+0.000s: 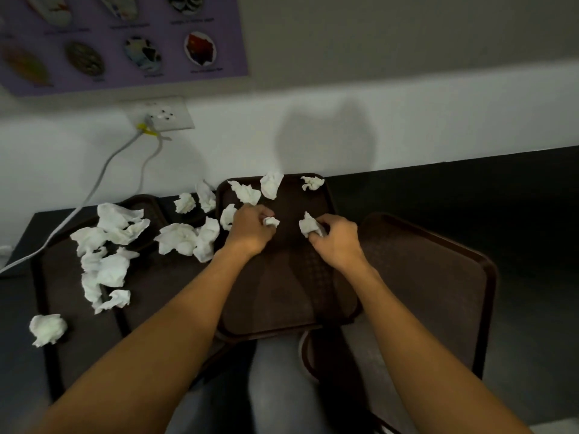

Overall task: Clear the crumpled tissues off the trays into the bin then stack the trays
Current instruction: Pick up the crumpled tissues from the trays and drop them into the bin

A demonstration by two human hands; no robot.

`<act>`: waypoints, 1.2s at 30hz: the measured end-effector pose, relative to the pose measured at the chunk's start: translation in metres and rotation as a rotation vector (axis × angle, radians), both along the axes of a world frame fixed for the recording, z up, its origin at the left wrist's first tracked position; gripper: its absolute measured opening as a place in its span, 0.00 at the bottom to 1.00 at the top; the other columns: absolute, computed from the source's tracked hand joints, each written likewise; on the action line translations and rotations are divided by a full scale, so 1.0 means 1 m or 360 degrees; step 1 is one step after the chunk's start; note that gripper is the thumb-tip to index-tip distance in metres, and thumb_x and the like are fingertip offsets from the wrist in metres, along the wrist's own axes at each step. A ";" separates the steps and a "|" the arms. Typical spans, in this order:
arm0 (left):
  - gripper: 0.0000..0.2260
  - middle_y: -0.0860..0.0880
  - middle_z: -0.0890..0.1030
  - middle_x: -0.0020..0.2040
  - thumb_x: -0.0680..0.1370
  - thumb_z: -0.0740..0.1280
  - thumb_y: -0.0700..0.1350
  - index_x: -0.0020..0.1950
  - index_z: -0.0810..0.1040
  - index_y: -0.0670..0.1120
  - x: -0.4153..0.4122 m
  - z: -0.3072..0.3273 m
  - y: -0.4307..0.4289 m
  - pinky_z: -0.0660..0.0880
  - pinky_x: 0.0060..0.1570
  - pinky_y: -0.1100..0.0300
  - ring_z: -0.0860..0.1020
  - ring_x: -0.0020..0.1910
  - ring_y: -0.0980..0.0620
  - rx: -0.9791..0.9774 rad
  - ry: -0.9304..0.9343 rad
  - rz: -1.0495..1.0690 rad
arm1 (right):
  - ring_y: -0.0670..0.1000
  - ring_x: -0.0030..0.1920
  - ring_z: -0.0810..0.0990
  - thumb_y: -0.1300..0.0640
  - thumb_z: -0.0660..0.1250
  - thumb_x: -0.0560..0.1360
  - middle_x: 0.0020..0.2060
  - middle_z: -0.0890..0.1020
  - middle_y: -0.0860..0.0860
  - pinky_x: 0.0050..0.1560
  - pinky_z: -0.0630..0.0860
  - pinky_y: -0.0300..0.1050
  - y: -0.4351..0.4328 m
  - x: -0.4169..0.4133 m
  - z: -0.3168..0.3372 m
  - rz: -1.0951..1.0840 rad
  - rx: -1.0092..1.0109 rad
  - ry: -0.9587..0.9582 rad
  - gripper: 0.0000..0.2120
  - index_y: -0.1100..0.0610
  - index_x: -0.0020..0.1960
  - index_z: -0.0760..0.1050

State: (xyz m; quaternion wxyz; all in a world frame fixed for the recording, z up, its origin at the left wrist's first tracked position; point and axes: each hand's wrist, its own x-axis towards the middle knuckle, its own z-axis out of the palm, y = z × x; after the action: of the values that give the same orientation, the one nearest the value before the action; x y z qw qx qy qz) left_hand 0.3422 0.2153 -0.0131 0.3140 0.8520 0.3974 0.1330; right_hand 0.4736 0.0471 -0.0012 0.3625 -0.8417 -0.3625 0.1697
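A dark brown middle tray [282,296] lies in front of me with several crumpled white tissues at its far end, such as one [272,184] near the rim. My left hand [249,228] pinches a small tissue [271,222] over this tray. My right hand [336,238] grips another tissue [308,225] beside it. A left tray [78,339] carries many crumpled tissues [106,264]. A right tray [438,277] has no tissues on it. No bin is in view.
The trays sit on a black table [470,189] against a white wall. A socket [163,115] with grey cables [94,189] is at the back left. A purple poster [125,42] hangs above. My legs show below the table edge.
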 end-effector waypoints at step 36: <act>0.09 0.58 0.84 0.46 0.76 0.74 0.51 0.55 0.85 0.52 -0.593 0.004 -0.152 0.76 0.42 0.71 0.81 0.43 0.64 -0.0149 -0.0568 0.1088 | 0.46 0.38 0.84 0.52 0.75 0.73 0.38 0.84 0.48 0.40 0.83 0.46 -0.006 -0.534 0.017 0.0751 0.0163 0.0390 0.05 0.50 0.46 0.81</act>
State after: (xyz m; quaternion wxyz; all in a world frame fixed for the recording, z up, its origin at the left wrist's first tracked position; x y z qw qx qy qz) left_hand -0.2510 0.0629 -0.0092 0.3542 0.6188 0.6031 0.3577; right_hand -0.0608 0.0406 0.0153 0.3963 -0.6876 -0.5102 0.3315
